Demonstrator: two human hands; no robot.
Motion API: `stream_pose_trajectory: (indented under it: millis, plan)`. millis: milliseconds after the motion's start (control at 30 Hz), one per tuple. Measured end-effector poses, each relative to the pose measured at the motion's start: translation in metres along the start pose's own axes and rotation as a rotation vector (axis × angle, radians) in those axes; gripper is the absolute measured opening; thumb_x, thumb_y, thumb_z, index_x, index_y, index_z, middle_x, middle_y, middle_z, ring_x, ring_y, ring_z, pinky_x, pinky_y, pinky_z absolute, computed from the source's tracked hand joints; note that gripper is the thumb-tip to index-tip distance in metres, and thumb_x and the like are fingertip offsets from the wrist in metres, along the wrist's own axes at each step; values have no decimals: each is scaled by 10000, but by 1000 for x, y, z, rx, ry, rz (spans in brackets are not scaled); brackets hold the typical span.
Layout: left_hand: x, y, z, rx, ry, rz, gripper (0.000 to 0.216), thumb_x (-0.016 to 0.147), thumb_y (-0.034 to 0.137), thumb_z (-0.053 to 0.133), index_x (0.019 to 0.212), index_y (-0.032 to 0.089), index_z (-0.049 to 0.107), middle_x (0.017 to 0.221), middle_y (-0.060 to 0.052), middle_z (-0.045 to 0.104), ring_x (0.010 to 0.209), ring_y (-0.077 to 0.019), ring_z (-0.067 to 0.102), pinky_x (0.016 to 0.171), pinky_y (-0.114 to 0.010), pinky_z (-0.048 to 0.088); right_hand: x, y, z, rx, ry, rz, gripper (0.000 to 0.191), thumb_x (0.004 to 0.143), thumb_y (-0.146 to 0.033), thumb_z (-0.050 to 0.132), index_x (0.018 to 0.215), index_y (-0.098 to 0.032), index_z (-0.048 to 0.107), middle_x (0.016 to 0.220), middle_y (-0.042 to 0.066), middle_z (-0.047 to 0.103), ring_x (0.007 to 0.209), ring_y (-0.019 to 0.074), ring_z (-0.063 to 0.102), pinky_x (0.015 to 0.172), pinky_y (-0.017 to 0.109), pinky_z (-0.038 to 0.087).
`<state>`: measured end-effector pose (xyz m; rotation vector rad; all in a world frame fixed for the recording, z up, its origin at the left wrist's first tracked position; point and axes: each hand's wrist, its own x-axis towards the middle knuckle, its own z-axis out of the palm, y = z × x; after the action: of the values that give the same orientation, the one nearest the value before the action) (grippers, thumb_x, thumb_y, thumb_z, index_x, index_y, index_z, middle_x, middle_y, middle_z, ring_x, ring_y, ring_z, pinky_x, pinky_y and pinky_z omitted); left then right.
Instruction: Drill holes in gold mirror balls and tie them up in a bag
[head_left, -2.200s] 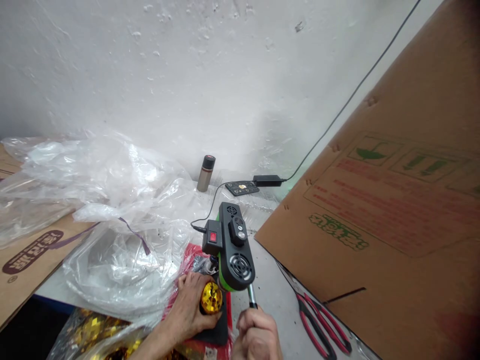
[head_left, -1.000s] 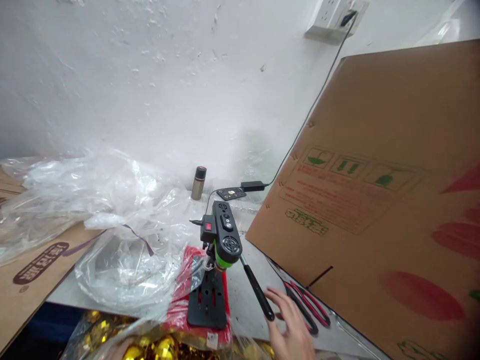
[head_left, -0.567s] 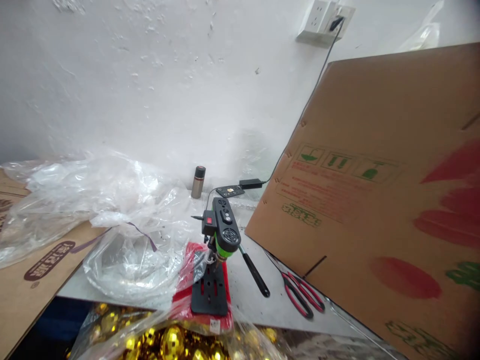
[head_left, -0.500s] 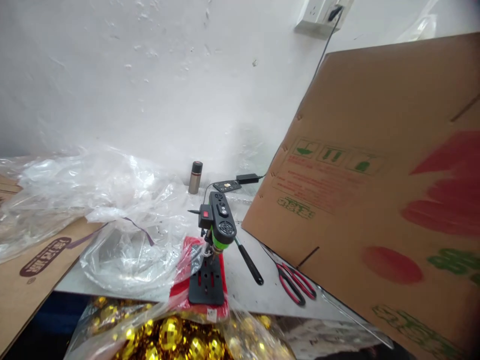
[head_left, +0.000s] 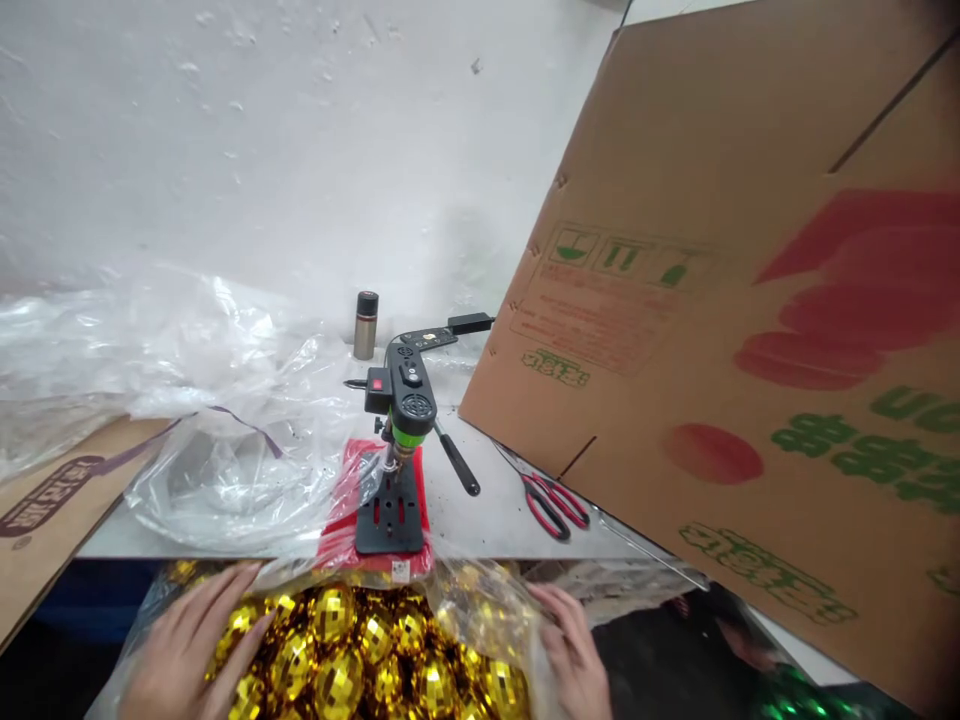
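Observation:
A clear plastic bag (head_left: 480, 620) full of several gold mirrored balls (head_left: 352, 660) sits below the table's front edge. My left hand (head_left: 191, 650) lies flat on the bag's left side, fingers spread. My right hand (head_left: 574, 650) rests on the bag's right side, fingers apart. Neither hand grips anything. Behind the bag a small black and green bench drill (head_left: 401, 400) stands on a black base plate (head_left: 390, 515) over a red sheet (head_left: 341, 505); its black lever handle (head_left: 457, 465) points right.
Red-handled scissors (head_left: 551, 505) lie on the white table (head_left: 487, 510) right of the drill. A large brown carton (head_left: 712, 330) leans at the right. Crumpled clear plastic (head_left: 210, 420) covers the left. A small steel bottle (head_left: 365, 325) and a power adapter (head_left: 469, 323) sit by the wall.
My left hand let go of a gold ball at the drill and my right hand left the lever. The view pulled back and down; both hands now rest on the bag of balls.

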<state>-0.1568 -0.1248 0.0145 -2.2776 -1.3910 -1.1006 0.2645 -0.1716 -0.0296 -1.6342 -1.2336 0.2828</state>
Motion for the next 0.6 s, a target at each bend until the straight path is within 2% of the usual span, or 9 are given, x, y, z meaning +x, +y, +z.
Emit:
stream_pose_trajectory:
  millis: [100,133,233,367,467,600]
  plan:
    - [34,22,38,25,-4,65,474,949,503,421,1255,155,522,1077,-117,691,957,-253,666,804,-366,568,18,-36,53,-116,-140,-199,496,892,-568,487,1205,-211,627,1234,123,614,1125,279,591,901,406,511]
    - [42,30,52,0,-53,43,505,954,506,404,1291,139,484,1110,-130,680,986,-250,658,825,-368,567,23,-47,70,-189,-157,-275,501,885,-538,527,1262,-214,586,1272,128,592,1149,287,571,926,434,495]
    - [53,44,90,-17,-117,100,547,937,540,408,1277,119,487,1129,-150,670,1004,-277,646,824,-414,576,29,-64,105,-307,-212,-467,403,921,-438,522,1237,-193,572,1183,122,631,1082,270,587,873,426,501]
    - [52,44,119,-9,-170,104,509,925,475,474,1269,99,487,1158,-173,633,1016,-298,617,802,-431,577,22,-61,114,-339,-163,-513,275,976,-325,430,1153,-179,581,1024,98,658,928,229,613,782,370,495]
    - [49,39,126,-29,-158,51,561,908,490,501,1324,120,430,1191,-177,598,1046,-312,582,814,-448,561,17,-58,113,-311,-149,-500,255,995,-259,368,1078,-183,597,894,68,653,812,194,627,722,311,480]
    - [47,38,128,-40,-144,34,569,930,493,437,1366,133,379,1143,-159,605,988,-299,574,769,-435,555,13,-57,117,-229,-132,-410,331,1008,-281,314,927,-176,617,782,53,641,664,168,632,592,258,434]
